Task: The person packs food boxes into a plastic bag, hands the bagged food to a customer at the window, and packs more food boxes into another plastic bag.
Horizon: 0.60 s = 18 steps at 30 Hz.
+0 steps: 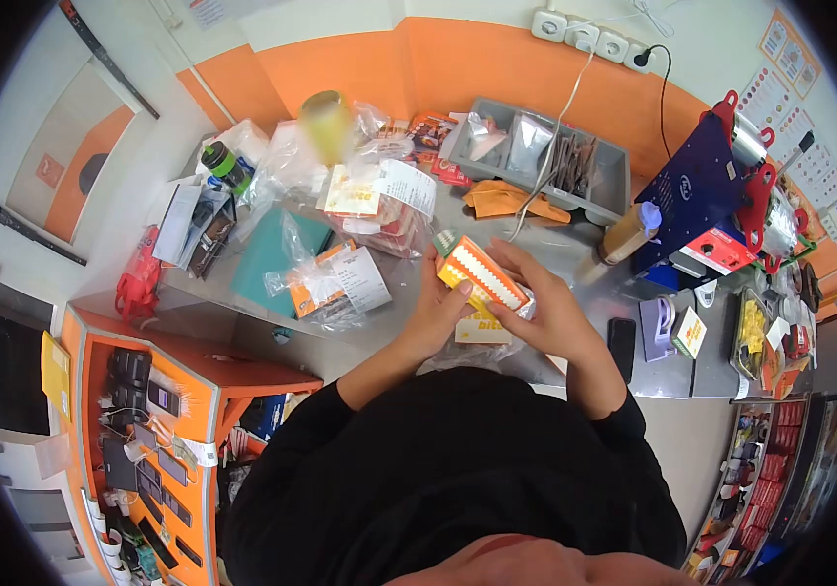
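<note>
1. At far left, a green-capped bottle (227,166) leans among the papers and clear plastic, off to the side of the working spot.
2. Coming right, a teal sheet (272,256) lies flat, with a bagged orange pack (319,284) over its near right edge; the printed slip (364,279) lies face up on it, probably so the two can be read together.
3. Just beyond, a bigger bagged bundle (398,237) carries its own slip on top, the same way.
4. Now the left hand (435,314) — its thumb presses the near face of the striped box (483,272), fingers wrapping the left side, seemingly to steady it.
5. That box is right between both hands, tilted and raised above the near part of the metal counter (409,330), with a yellow label (482,329) showing below.
6. Over on its right side, the right hand (557,311) closes in, thumb low and fingers curved over the far end, so the box is pinched between two hands.
7. Far right of centre, a grey divided tray (617,186) keeps its packets apart, likely for easy picking.
8. Nearer, a dark phone (621,349) lies flat beside a tape dispenser (656,329) — both within reach of the right hand.
</note>
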{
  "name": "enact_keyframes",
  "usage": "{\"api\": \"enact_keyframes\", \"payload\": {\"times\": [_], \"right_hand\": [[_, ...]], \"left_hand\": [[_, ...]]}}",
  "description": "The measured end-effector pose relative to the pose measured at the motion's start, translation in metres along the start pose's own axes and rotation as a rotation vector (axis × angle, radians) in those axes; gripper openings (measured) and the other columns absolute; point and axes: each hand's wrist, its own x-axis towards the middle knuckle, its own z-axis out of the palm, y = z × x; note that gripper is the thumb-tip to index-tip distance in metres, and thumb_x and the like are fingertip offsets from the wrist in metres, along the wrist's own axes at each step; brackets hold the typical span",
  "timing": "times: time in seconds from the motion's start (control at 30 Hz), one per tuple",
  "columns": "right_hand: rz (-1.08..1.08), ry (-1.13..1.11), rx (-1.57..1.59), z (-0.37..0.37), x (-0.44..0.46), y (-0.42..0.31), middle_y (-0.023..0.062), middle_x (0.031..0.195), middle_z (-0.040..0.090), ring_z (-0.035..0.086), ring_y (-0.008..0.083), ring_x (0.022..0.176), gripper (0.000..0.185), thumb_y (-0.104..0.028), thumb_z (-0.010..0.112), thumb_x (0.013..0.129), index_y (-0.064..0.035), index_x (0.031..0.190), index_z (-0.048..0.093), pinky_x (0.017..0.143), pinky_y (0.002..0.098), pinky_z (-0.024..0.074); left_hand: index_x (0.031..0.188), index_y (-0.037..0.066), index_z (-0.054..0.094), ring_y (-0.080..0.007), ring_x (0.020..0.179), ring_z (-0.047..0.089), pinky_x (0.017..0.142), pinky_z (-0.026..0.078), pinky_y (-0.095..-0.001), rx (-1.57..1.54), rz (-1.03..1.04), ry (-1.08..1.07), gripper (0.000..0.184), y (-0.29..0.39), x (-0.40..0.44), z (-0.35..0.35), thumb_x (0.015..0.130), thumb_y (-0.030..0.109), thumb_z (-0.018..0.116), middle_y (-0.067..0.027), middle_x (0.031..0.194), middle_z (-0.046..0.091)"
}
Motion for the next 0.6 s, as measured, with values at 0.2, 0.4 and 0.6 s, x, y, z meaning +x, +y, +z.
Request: {"api": "enact_keyframes", "payload": {"times": [0.2, 0.4, 0.6], "right_hand": [[-0.064, -0.034, -0.205, 0.016, 0.008, -0.022, 0.0212, 0.141, 0.047, 0.050, 0.0357, 0.128, 0.064, -0.006, 0.064, 0.084, -0.0007, 0.141, 0.035, 0.104, 0.0382, 0.0407], [-0.147, -0.015, -0.365, 0.033, 0.020, -0.029, 0.0258, 0.135, 0.049, 0.055, 0.0433, 0.115, 0.062, -0.007, 0.061, 0.085, -0.0010, 0.140, 0.033, 0.095, 0.0422, 0.0475], [-0.202, -0.005, -0.294, 0.045, 0.030, -0.035, 0.0241, 0.140, 0.045, 0.055, 0.0432, 0.115, 0.054, -0.007, 0.059, 0.085, -0.0058, 0.136, 0.041, 0.094, 0.0439, 0.0483]], "left_hand": [[0.150, 0.016, -0.011, -0.0245, 0.132, 0.040, 0.104, 0.043, -0.0449, 0.037, 0.138, 0.011, 0.083, 0.001, 0.000, -0.017, 0.096, 0.010, 0.052, -0.0122, 0.145, 0.030], [0.148, 0.017, -0.025, -0.0241, 0.133, 0.040, 0.107, 0.038, -0.0431, -0.134, 0.000, 0.021, 0.097, 0.003, 0.000, -0.038, 0.093, 0.005, 0.055, -0.0137, 0.145, 0.032], [0.148, 0.018, -0.021, -0.0241, 0.132, 0.041, 0.105, 0.041, -0.0439, -0.075, 0.053, 0.002, 0.101, 0.013, -0.002, -0.051, 0.090, 0.002, 0.060, -0.0120, 0.144, 0.034]]}}
